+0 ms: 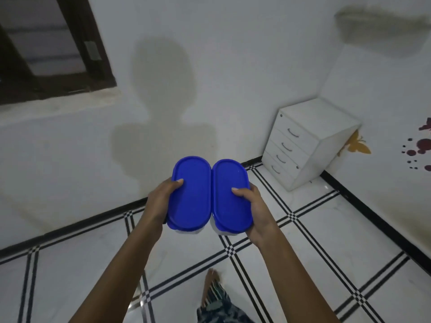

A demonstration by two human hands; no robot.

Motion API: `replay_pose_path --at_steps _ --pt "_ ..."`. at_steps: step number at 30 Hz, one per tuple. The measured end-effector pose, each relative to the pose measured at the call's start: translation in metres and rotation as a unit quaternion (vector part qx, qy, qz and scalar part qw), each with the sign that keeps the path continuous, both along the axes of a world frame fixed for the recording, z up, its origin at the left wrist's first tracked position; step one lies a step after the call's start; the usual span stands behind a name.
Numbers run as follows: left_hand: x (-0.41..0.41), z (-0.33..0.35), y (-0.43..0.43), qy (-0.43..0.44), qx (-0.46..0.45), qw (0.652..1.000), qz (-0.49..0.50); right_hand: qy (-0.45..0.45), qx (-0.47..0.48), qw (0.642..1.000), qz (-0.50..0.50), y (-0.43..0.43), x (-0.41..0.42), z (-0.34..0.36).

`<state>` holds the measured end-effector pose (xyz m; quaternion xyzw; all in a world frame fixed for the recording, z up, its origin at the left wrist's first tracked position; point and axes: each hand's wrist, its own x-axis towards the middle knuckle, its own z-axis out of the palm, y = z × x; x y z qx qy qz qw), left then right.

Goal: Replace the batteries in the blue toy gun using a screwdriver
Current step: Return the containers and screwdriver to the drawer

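Over tiled floor (314, 229), hands (161, 201) (255, 212) outstretched, gripping two blue-lidded containers (190, 194) (231, 199)

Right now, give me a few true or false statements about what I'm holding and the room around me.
1. The left hand holds the left box and the right hand holds the right box. True.
2. Both boxes are open. False: the left lid and the right lid are both on.
3. The boxes are held far apart. False: they touch side by side.
4. The white cabinet has all its drawers shut. True.
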<state>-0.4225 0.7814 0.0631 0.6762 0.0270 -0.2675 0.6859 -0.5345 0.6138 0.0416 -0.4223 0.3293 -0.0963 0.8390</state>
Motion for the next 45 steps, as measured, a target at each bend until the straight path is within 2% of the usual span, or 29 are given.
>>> replay_pose_path --at_steps 8,14,25,33,45 --pt "0.147 0.019 -0.125 -0.017 -0.006 0.999 -0.046 0.000 -0.035 0.999 -0.032 -0.122 0.132 0.017" --pt "0.246 0.010 -0.221 0.015 -0.019 0.997 -0.078 0.007 0.007 0.996 -0.084 -0.198 0.218 0.010" --pt "0.417 -0.008 -0.410 0.012 -0.005 0.967 -0.253 0.020 0.021 0.967 -0.253 -0.330 0.345 0.003" --pt "0.449 -0.039 -0.547 0.037 0.008 0.931 -0.363 0.067 0.033 0.935 -0.348 -0.418 0.357 -0.012" --pt "0.465 -0.112 -0.774 0.070 0.043 0.906 -0.415 0.108 0.066 0.922 -0.366 -0.631 0.369 -0.079"
